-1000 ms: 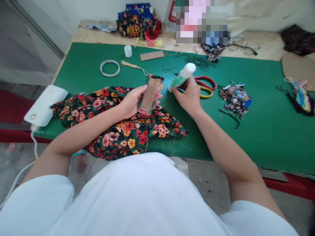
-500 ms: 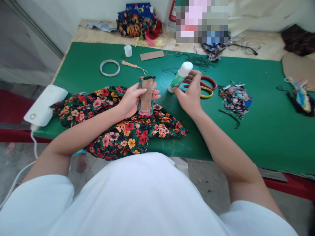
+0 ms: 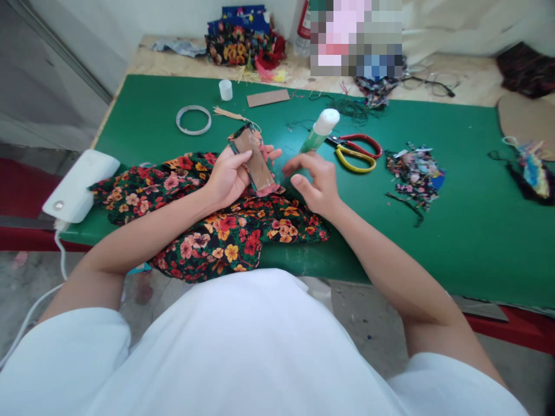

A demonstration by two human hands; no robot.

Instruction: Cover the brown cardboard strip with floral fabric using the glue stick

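Green-topped worktop [image 3: 455,248] carries a crumpled floral cloth [image 3: 229,251] along its near edge. Card strip [image 3: 256,159], partly wrapped in floral fabric, is gripped in the left hand [image 3: 229,179], thumb on its bare face; the right hand [image 3: 316,182], loosely curled and holding nothing, is just right of it. Glue stick [image 3: 319,132] stands on end just beyond the right hand.

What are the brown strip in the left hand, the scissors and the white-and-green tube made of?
Brown strip: probably cardboard, judging by its flat, matte brown face; its flowered edging looks like cloth.
Scissors: handles shiny red and yellow, perhaps plastic-coated; dark blades, likely metal.
Tube: probably plastic, given its smooth, evenly coloured surface.
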